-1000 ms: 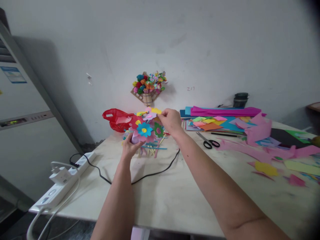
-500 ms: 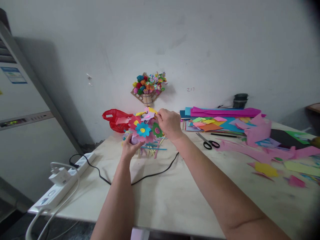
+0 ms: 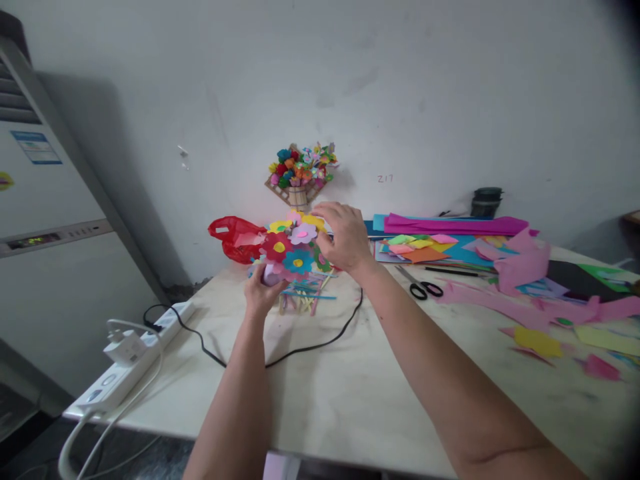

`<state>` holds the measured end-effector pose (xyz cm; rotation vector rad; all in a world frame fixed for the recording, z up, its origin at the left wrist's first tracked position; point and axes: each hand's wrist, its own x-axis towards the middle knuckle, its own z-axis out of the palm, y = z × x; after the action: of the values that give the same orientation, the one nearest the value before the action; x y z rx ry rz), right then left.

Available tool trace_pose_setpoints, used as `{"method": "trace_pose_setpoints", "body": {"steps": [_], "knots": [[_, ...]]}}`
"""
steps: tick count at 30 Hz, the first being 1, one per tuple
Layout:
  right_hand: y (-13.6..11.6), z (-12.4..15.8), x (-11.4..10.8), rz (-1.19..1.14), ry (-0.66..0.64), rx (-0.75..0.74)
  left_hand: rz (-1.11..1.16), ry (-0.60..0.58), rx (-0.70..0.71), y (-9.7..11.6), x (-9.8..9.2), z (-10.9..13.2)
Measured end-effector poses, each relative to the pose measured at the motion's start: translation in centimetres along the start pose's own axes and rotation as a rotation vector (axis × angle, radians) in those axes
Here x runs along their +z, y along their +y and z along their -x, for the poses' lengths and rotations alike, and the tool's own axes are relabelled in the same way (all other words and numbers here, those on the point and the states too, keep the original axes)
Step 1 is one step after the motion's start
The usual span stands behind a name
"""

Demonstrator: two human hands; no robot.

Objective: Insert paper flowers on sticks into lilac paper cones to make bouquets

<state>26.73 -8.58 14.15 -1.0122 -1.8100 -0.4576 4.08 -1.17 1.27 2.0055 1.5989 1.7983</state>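
My left hand (image 3: 261, 293) is closed around the pale lilac base of a paper flower bouquet (image 3: 299, 261), holding it tilted over the table. Red, blue, lilac, yellow and green blossoms with contrasting centres make up its top. Beside the upper right blossoms is my right hand (image 3: 345, 237), its fingers curved and parted from the thumb, close to a yellow flower (image 3: 314, 221). Whether its fingertips touch that flower I cannot tell. Underneath the bouquet lie several thin coloured paper strips (image 3: 305, 301), partly covered.
A red plastic bag (image 3: 233, 233) lies behind on the left. Scissors (image 3: 420, 285), a black pencil (image 3: 453, 271) and coloured paper (image 3: 500, 300) spread to the right. A black cable (image 3: 315, 347) crosses the table to a power strip (image 3: 145, 353). A flower decoration (image 3: 300, 173) hangs on the wall.
My right hand has loosened from a pinch at the yellow flower to spread, curved fingers. The bouquet has turned slightly, its blossoms facing me more. The view has shifted a little.
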Motion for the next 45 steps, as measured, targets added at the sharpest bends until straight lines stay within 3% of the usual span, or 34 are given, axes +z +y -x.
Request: {"method": "trace_pose_setpoints", "body": {"steps": [6,13,20,27,34,45], "knots": [[-0.7,-1.0,-0.5,-0.015,-0.097,-0.056,-0.054,-0.013,0.029,0.7,-0.1,0.1],[-0.2,-1.2,1.0,-0.009,-0.272,-0.065,-0.147,0.023,0.077,1.0,0.0,0.2],[-0.2,-1.1,2.6,-0.068,-0.193,-0.027,-0.198,0.043,0.08,1.1,0.0,0.2],[-1.0,-1.2,2.6,-0.167,-0.213,0.057,-0.217,0.052,0.048,0.9,0.1,0.4],[-1.0,-1.3,2.8,-0.124,-0.291,0.062,-0.216,0.03,0.026,1.1,0.0,0.4],[-2.5,-1.4,3.0,-0.076,-0.22,0.049,-0.206,0.047,0.035,1.3,-0.1,0.3]]}}
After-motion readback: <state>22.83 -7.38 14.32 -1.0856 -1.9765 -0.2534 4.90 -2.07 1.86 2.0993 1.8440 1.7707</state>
